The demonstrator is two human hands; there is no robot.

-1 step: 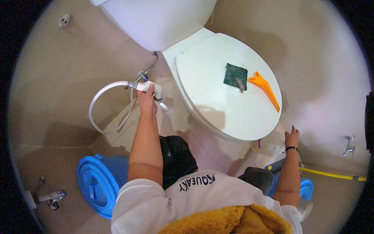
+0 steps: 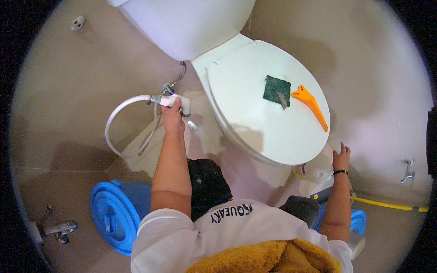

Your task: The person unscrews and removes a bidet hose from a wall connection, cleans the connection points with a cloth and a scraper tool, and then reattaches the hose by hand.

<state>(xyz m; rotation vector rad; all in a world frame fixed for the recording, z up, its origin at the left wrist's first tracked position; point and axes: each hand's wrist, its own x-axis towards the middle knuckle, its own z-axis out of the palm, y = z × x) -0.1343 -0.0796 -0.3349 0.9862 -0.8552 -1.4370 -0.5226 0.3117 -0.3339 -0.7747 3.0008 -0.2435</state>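
My left hand (image 2: 173, 119) is wrapped round a white bidet sprayer (image 2: 175, 103), whose pale hose (image 2: 111, 122) loops down beside the wall valve (image 2: 168, 88). To the right, my right hand (image 2: 341, 159) hangs near the toilet's front edge with fingers apart and nothing in it. On the closed white toilet lid (image 2: 246, 91) lie a dark green scouring pad (image 2: 273, 87), a small greyish scrap (image 2: 283, 101) partly on the pad, and an orange plastic scraper-like tool (image 2: 312, 107). The tool's narrow end points toward me.
A blue lidded bucket (image 2: 114, 218) stands left of my left arm. Below my right hand are a translucent jug (image 2: 318, 167), more blue plastic (image 2: 358, 220) and a yellow pole (image 2: 387, 204). Taps project from the left (image 2: 63, 227) and right (image 2: 408, 172) walls.
The view has shifted very slightly. Fingers of my right hand have spread a little; my left hand keeps its hold on the sprayer.
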